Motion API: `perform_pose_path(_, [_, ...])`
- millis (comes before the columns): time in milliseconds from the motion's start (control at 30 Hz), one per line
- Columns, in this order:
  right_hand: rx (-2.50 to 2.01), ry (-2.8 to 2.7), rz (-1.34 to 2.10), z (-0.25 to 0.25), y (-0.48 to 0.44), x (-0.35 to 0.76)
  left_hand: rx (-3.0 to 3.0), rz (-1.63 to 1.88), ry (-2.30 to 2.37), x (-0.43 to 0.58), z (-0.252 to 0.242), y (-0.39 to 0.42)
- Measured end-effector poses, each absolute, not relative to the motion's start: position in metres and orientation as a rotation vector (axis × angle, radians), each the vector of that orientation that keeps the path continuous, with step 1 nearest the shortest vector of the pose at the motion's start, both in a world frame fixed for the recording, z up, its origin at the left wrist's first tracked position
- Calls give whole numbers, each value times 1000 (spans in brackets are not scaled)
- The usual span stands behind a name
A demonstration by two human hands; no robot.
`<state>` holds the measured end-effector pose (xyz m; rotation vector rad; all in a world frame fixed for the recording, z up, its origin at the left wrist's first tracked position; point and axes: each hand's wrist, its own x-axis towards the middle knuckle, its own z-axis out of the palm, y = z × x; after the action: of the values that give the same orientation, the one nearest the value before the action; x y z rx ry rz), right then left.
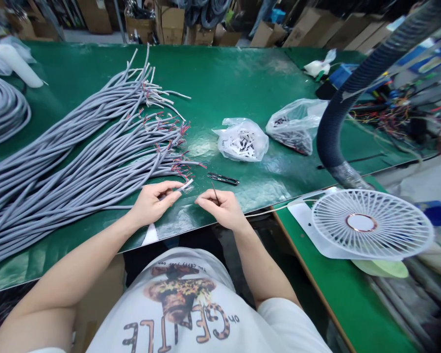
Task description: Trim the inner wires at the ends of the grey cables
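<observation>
My left hand pinches a grey cable near its pale stripped end, which points up and right past the fingertips. A little to the right, my right hand is closed around a thin dark rod-like tool; its kind is hard to make out, as the fingers cover most of it. The fingertips of both hands are apart. Just beyond the right hand lies a pair of black thread snips. Many grey cables spread over the left side, their stripped ends showing red and white wires.
Two plastic bags of small parts, one white and black, one darker, sit on the green table. A flexible black duct and a white fan stand at right. A cable coil lies far left.
</observation>
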<state>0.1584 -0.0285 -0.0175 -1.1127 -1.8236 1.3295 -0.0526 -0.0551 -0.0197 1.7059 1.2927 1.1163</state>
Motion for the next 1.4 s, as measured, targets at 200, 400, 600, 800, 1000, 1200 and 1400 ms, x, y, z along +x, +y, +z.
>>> perform_pose_path(200, [-1045, -1917, 1073, -15, -35, 160, 1687, 1085, 1280, -52, -21, -55])
perform_pose_path(400, [-1045, -1883, 1015, -10, -40, 150, 1682, 1054, 1249, -51, -22, -55])
perform_pose_path(600, [-843, -2173, 591, -13, -37, 132, 1692, 1055, 1240, -51, -25, -56])
perform_pose_path(800, [-894, -2076, 419, -28, -31, 127, 1551, 1053, 1231, -52, -22, -57])
perform_pose_path(1000, [-991, -1884, 796, -40, -24, 114, 1355, 1033, 1136, -57, -17, -53])
perform_pose_path(1200, [-1011, -1649, 1125, -26, -17, 119, 1174, 1028, 1043, -64, -9, -48])
perform_pose_path(1400, [-929, -1642, 1224, -21, -17, 116, 1196, 1038, 1017, -63, -10, -49])
